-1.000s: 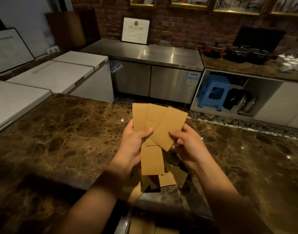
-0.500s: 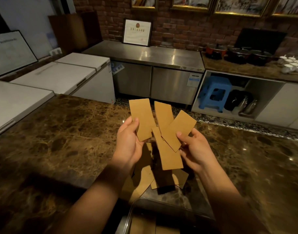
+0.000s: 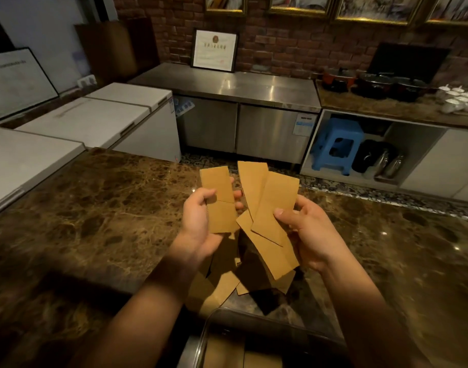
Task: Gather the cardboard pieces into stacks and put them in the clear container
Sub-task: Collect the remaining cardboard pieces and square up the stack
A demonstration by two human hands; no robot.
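Left hand (image 3: 201,221): pinches one cardboard piece (image 3: 219,200), apart at 9 o'clock, apparently for aligning.
Right hand (image 3: 307,229): grips fanned pieces (image 3: 270,208) above clear container (image 3: 209,322).

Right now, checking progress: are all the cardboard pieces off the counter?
No, several loose cardboard pieces lie on the marble counter below the hands.

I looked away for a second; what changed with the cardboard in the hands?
The fan of pieces was split: the left hand now holds one piece alone, while the right hand grips the others. The loose pile on the counter and the clear container stayed put.
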